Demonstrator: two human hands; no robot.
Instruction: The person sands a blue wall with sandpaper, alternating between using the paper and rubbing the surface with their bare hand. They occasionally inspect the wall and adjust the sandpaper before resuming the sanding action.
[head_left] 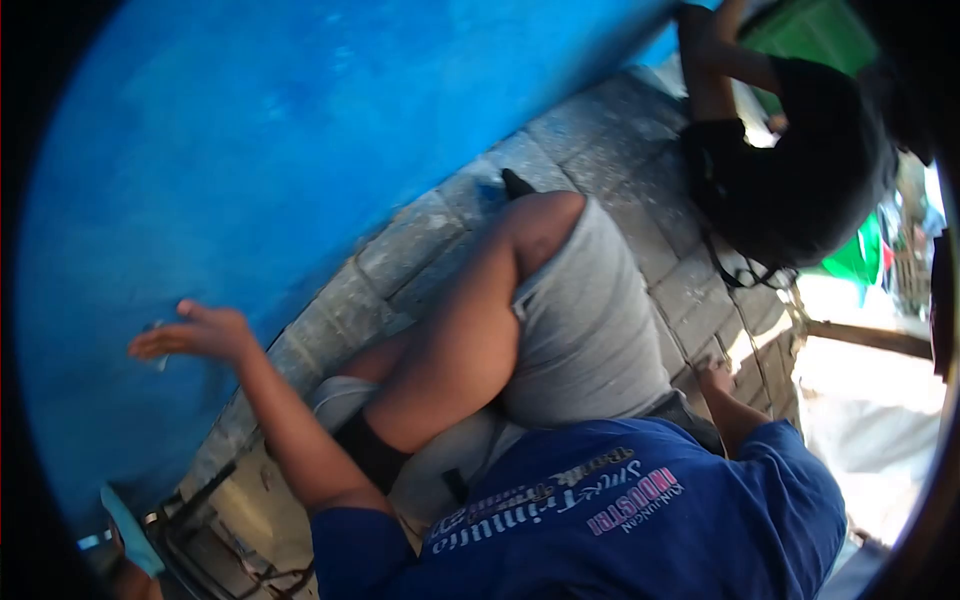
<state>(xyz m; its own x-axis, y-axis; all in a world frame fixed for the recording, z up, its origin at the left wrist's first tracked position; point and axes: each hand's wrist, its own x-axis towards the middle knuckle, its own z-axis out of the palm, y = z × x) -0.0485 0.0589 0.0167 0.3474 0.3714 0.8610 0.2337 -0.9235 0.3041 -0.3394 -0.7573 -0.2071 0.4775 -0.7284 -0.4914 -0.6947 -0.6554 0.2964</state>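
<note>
On the left, my left hand (pixel 195 335) is stretched out in front of a blue surface (pixel 250 150), its fingers extended. A small shiny spot shows by those fingers; whether it is an object is unclear. My right hand (pixel 715 375) is low at my other side, against the grey paving blocks (pixel 690 310). Its fingers are small and blurred, and nothing can be made out in them. Between the hands are my bent legs in grey shorts (pixel 590 320) and my blue printed shirt (pixel 620 510).
At the upper right a person in black (pixel 790 180) bends near a green object (pixel 820 40). A light blue item (pixel 132 530) and dark metal bars (pixel 190 560) are at the lower left. A wooden bar (pixel 868 338) crosses a bright whitish area at the right.
</note>
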